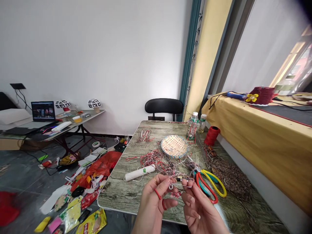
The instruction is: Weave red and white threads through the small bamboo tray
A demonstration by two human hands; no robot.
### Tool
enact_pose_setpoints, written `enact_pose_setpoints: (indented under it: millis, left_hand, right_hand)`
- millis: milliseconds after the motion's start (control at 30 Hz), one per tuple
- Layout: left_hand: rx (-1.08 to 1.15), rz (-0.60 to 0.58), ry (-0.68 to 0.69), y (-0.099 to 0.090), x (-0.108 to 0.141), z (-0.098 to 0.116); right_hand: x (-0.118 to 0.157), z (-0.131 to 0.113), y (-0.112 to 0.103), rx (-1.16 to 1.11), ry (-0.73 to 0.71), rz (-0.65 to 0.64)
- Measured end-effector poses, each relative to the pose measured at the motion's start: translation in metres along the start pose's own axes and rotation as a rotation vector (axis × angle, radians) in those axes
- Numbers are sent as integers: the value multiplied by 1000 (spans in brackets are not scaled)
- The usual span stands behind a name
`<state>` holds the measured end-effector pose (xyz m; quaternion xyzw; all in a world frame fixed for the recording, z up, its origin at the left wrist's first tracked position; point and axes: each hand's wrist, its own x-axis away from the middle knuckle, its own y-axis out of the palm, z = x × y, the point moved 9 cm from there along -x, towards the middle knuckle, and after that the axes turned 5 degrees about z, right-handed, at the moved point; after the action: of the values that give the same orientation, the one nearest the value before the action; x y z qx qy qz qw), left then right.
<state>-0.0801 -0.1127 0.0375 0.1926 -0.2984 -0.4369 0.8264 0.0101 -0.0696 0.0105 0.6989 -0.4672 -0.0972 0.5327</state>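
My left hand [154,200] pinches a thin pale cord [179,185] between thumb and forefinger, close to a small silvery ring [171,186]. Pinching the same cord from the other side is my right hand [200,206], so a short stretch spans the gap. Red bands circle fingers of my left hand. Just beyond my fingers lie scissors with red handles [206,191] and a pair with yellow handles [220,185]. A tangle of red and grey cord [152,158] spreads over the table, beside a white roll [139,172] wound with thread.
A shallow woven basket [174,146] rests on the wood-grain table [117,195]. Plastic bottles [193,125], a red thread spool [212,136] and a brownish strand bundle [231,178] line the right side. A black chair [163,106] stands behind; litter [97,169] covers the left floor.
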Motion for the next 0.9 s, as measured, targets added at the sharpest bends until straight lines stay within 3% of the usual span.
enact_pose_setpoints:
  millis: [167, 300, 367, 500, 533, 600, 667, 733, 833, 900]
  left_hand:
    - [-12, 40, 30, -4, -4, -7]
    - [-77, 62, 101, -7, -4, -1]
    - [-145, 79, 134, -13, -7, 5]
    - [-368, 93, 189, -30, -21, 19]
    - [-422, 83, 204, -33, -24, 21]
    - [-528, 43, 240, -32, -28, 24]
    - [-655, -22, 279, -23, -27, 23]
    - [-795, -124, 275, -7, -25, 15]
    - [-898, -268, 242, 15, -25, 1]
    - [-877, -291, 243, 24, -31, 1]
  right_hand:
    - [0, -2, -7, 45, -28, 6]
    - [-3, -5, -8, -23, -23, -55]
    - [-7, -15, -19, -45, -20, -70]
    - [-12, -59, -73, 161, -75, 62]
    - [-11, -77, -89, 267, -141, 145]
    - [3, -124, -110, 512, -437, 379]
    - [25, -154, -100, 752, -752, 537]
    - [28, -145, -68, 953, -799, 462]
    - [4, -81, -18, 1055, -449, 91]
    - [-7, -46, 4, 1042, -278, -85]
